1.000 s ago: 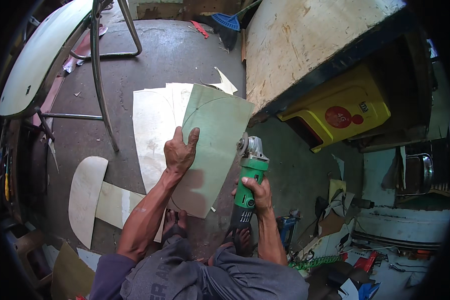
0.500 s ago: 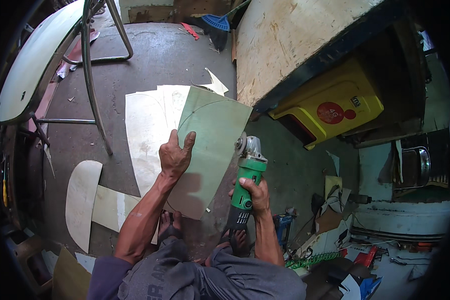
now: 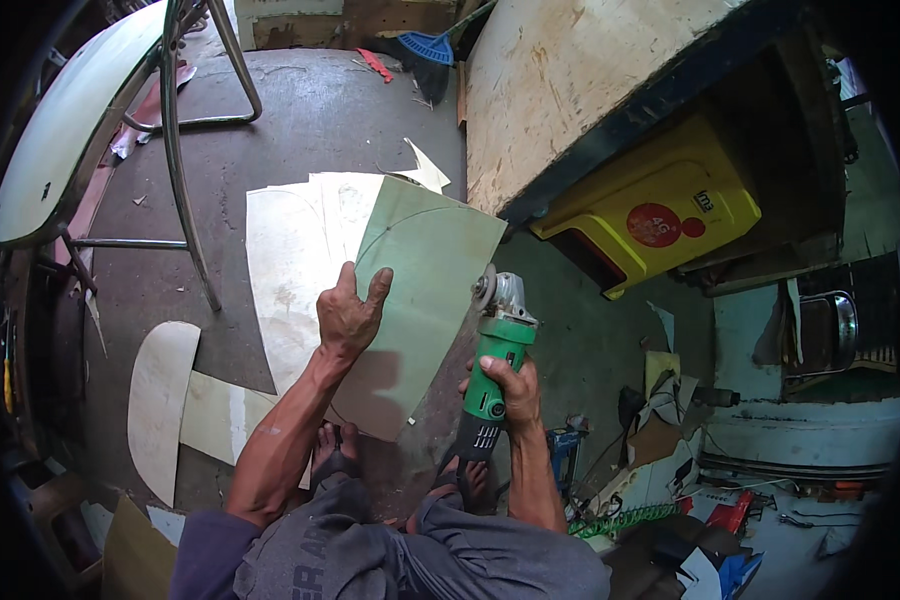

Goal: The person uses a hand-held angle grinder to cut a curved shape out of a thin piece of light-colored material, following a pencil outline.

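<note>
A greenish thin sheet with a curved pencil line near its far end lies slanted over a fan of pale sheets. At its left edge is my left hand, thumb and forefinger stretched out on top; the other fingers are hidden, and the sheet moves with the hand. My right hand is wrapped round the body of a green angle grinder. Its disc is upright beside the sheet's right edge, seemingly just apart from it; whether it spins I cannot tell.
Cut pale pieces, one rounded, lie at left. A metal-legged chair stands beyond them. At right are a wooden table and a yellow plastic casing under it. A blue broom is at the far end; cluttered tools fill the lower right.
The green sheet has turned slightly, its far right corner shifting right and nearer to me. The grinder has moved slightly right with my hand. The whole view has shifted a little.
</note>
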Demonstrator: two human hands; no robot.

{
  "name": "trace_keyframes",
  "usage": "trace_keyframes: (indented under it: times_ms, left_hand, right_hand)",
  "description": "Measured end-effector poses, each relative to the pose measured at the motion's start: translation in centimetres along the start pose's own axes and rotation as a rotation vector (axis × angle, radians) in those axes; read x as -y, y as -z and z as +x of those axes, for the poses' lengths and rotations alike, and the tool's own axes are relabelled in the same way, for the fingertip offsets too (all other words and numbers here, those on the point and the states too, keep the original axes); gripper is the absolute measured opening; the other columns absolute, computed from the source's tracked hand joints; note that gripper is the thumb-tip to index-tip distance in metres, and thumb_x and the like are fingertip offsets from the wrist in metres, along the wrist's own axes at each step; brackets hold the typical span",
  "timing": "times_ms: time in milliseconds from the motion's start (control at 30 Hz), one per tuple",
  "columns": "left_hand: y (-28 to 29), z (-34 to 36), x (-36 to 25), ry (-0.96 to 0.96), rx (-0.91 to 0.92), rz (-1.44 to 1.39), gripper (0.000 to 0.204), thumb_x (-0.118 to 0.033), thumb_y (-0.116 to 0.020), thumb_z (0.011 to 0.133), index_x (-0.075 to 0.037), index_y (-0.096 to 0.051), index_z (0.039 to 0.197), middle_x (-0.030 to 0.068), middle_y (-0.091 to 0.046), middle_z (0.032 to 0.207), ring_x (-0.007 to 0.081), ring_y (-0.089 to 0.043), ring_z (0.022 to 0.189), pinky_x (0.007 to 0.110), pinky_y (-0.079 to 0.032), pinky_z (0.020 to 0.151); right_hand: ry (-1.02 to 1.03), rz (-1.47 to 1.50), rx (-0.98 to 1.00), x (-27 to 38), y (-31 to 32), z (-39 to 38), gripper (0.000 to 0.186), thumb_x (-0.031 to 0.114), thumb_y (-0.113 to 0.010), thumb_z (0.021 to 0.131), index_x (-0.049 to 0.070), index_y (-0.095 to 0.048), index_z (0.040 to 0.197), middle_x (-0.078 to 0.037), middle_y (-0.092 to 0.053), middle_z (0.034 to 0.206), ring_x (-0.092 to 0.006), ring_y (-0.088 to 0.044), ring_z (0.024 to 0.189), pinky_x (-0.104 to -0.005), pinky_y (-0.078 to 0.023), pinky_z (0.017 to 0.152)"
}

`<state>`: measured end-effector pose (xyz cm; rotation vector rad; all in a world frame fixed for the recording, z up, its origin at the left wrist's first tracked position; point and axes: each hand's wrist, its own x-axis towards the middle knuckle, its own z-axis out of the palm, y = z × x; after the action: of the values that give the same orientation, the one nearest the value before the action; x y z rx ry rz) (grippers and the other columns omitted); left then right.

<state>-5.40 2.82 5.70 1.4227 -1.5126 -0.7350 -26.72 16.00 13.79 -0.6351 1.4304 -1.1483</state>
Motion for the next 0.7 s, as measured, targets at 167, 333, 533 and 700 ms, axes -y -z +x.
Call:
trace_keyframes:
  times_ms: [167,333,533,700]
  left_hand:
    - [-0.1,-0.1,0.0,-0.015,0.007,-0.006,0.06,-0.054,-0.062,0.095,0.004,-0.053,0.081,0.0141,-0.041,0.042,0.0281,-0.047,0.035,0.042,-0.037,0.038]
    - [0.0,-0.1,-0.2,-0.026,0.011,-0.015,0.06,-0.053,-0.063,0.095,0.005,-0.054,0.083,0.0136,-0.041,0.042,0.0271,-0.046,0.035,0.041,-0.037,0.037]
    - [0.1,-0.3,-0.9,-0.022,0.027,-0.007,0.058,-0.051,-0.064,0.095,0.004,-0.053,0.082,0.0128,-0.041,0.041,0.0245,-0.045,0.034,0.041,-0.036,0.037]
    - [0.1,-0.3,-0.9,-0.026,0.038,-0.023,0.056,-0.049,-0.065,0.095,0.004,-0.054,0.083,0.0129,-0.041,0.041,0.0243,-0.045,0.034,0.041,-0.036,0.037]
  right_hand:
    - [0.001,-0.003,-0.013,0.5,0.0,-0.2,0.042,0.027,-0.072,0.082,-0.004,-0.058,0.106,-0.013,-0.065,0.084,-0.024,-0.071,0.065,-0.0341,-0.059,0.057]
    - [0.009,-0.004,-0.004,0.4,0.2,-0.3,0.042,0.027,-0.072,0.081,-0.004,-0.059,0.106,-0.012,-0.065,0.084,-0.0238,-0.07,0.065,-0.0341,-0.059,0.057]
    - [0.027,0.01,-0.01,0.5,0.4,-0.4,0.044,0.028,-0.072,0.081,-0.005,-0.058,0.107,-0.013,-0.065,0.085,-0.0238,-0.07,0.065,-0.0342,-0.058,0.057]
    - [0.03,0.006,-0.015,0.7,0.5,-0.5,0.044,0.027,-0.072,0.081,-0.005,-0.058,0.108,-0.013,-0.065,0.085,-0.0239,-0.07,0.065,-0.0342,-0.058,0.057]
